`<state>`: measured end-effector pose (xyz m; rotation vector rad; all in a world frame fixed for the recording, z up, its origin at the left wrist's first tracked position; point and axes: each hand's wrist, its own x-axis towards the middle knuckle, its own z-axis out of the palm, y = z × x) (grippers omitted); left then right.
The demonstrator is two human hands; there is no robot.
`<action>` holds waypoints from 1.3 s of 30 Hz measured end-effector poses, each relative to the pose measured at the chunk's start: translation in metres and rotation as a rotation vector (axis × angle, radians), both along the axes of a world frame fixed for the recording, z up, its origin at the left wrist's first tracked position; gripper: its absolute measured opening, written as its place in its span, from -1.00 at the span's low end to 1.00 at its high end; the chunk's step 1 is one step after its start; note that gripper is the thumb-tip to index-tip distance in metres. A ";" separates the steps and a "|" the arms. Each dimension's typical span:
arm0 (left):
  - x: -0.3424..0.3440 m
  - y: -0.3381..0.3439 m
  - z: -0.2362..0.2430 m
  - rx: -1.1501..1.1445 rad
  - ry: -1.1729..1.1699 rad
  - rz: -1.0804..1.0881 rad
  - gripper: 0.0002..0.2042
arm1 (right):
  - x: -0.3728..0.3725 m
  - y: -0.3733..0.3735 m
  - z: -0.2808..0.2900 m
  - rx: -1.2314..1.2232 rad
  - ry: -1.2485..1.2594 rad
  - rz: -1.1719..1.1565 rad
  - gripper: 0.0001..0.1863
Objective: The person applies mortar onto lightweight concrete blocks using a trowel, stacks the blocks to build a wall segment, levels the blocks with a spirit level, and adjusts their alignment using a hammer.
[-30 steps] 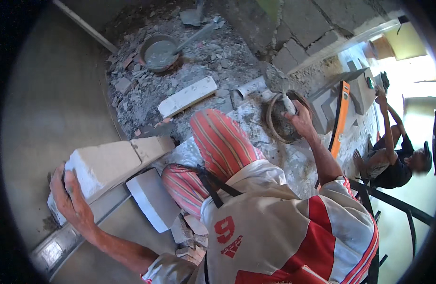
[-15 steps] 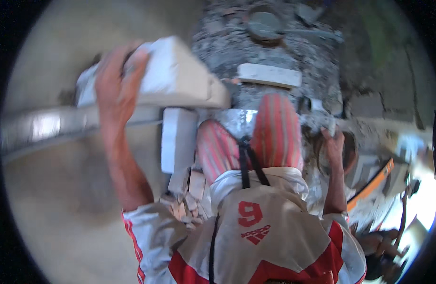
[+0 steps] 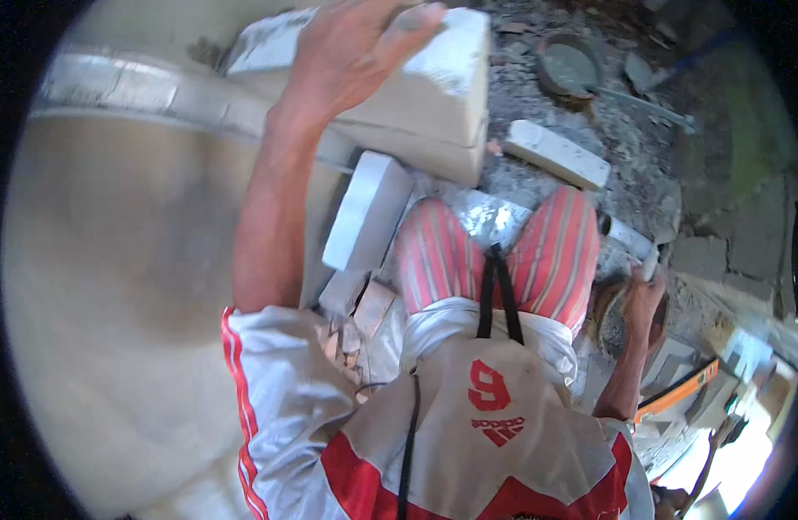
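My left hand [image 3: 351, 52] rests on top of a large white block [image 3: 425, 108] set on a low wall, thumb stretched out; its other fingers are partly cut off by the upper edge. My right hand [image 3: 644, 303] is closed around the pale handle of what looks like a trowel [image 3: 667, 212], with a flat grey blade beyond the fist. Below that hand stands a round bucket [image 3: 609, 325] with grey material inside. Close by lies a white cylinder [image 3: 628, 236] with a dark end.
A narrow white block [image 3: 364, 212] leans by the wall, above broken pieces [image 3: 373, 308]. Ahead lie another white block [image 3: 556, 154] and a round tub [image 3: 570, 68] with a long-handled tool [image 3: 641, 106]. An orange level [image 3: 680, 390] is at right. Another person's arm [image 3: 706, 464] shows lower right.
The view has turned, so the wall and blocks sit further right. My left hand has shifted forward along the block's top. My right hand still grips the pale handle near the bucket.
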<state>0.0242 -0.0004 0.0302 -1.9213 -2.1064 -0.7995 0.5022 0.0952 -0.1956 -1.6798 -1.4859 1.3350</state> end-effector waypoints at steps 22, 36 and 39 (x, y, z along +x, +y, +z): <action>0.000 -0.003 0.014 -0.158 0.033 0.047 -0.69 | -0.086 0.165 -0.056 0.312 -0.679 0.445 -0.47; 0.007 0.010 0.021 -0.205 0.048 0.027 -0.59 | -0.223 0.279 -0.116 0.406 -0.811 0.531 -0.65; 0.014 0.020 0.023 -0.227 0.061 0.034 -0.57 | -0.236 0.301 -0.112 0.432 -0.811 0.532 -0.71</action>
